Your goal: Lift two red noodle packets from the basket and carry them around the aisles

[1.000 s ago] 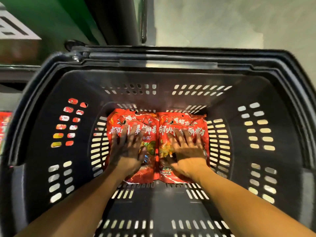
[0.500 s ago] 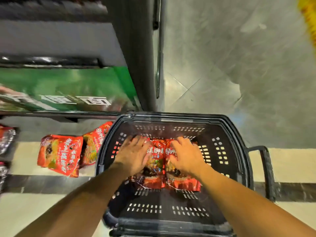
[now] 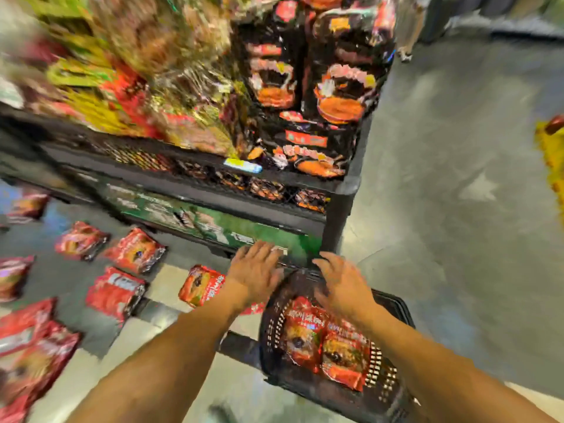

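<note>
A black plastic shopping basket (image 3: 386,381) stands on the floor at lower right. Two red noodle packets (image 3: 328,340) lie side by side in its bottom. My left hand (image 3: 254,271) hovers with fingers spread above the basket's far left rim, holding nothing. Over the far rim my right hand (image 3: 341,285) is raised too, fingers relaxed and empty. The nearest loose red packet (image 3: 201,285) lies on the floor just left of my left wrist. The picture is blurred by motion.
Several more red packets (image 3: 116,291) are scattered over the floor at left. A dark shelf unit (image 3: 335,215) packed with noodle packs rises straight ahead, a green sign (image 3: 232,228) at its base. Grey floor (image 3: 457,209) stretches to the right.
Both hands have lifted off the two packets and out of the basket. The view has swung up and back, showing the shelf and the packets on the floor.
</note>
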